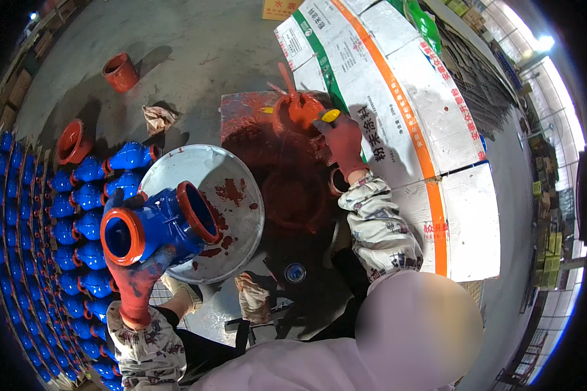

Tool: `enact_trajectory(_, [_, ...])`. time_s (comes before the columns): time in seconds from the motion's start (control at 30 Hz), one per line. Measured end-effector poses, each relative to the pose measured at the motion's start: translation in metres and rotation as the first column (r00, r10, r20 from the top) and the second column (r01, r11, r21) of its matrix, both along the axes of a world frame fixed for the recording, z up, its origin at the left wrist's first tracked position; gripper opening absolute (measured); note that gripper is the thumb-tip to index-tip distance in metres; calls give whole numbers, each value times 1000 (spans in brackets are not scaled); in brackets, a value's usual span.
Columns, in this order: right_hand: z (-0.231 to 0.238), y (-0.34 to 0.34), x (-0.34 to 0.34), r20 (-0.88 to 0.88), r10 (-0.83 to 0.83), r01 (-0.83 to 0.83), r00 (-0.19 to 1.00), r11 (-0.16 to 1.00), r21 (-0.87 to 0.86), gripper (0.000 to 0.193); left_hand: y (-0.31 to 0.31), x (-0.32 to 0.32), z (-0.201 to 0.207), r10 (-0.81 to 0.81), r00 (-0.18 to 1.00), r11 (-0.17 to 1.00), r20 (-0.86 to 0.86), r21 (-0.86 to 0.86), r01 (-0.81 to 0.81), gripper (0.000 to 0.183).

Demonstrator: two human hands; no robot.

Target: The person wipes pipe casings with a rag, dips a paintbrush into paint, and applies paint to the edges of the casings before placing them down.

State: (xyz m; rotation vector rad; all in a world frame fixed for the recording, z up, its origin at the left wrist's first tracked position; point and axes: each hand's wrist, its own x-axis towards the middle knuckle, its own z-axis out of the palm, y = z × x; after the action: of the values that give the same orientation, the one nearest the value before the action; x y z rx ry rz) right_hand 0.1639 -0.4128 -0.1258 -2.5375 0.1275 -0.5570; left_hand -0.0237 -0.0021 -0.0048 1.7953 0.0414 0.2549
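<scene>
My left hand [140, 277], in a red-stained glove, grips a blue metal valve body [158, 225] from below and behind. Its round openings have red-painted rims, and it is held above a round whitish tabletop [244, 228] smeared with red. In a red glove, my right hand [342, 140] is closed on a tool with a yellow handle end [331, 116]; its working end is hidden. That hand is at the right edge of a red-coated paint pot [285, 120], which has a red stick [288, 81] standing up in it.
Rows of blue valve bodies [91, 195] with red rims are stacked at left. Two red containers [120, 72] [75, 141] and a crumpled rag [158, 120] lie on the floor. White printed cardboard [398, 124] covers the right side. A stained cloth [253, 298] lies near me.
</scene>
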Motion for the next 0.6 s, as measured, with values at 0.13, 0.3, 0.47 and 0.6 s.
enact_trajectory(0.13, [19,5,-15,-2,63,-62,998,980,188,31,-7,2,5,-67,992,990,111,131,52,103])
enact_trajectory(0.3, [25,8,-34,75,170,-166,983,984,-58,31,-6,-4,14,-114,992,985,59,137,105,105])
enact_trajectory(0.47, [49,-4,-66,-12,208,-207,978,978,26,31,-6,-9,20,-133,991,988,8,76,132,85])
enact_trajectory(0.6, [97,17,-88,-24,204,-121,979,666,736,27,7,-27,12,-204,971,964,127,201,176,72])
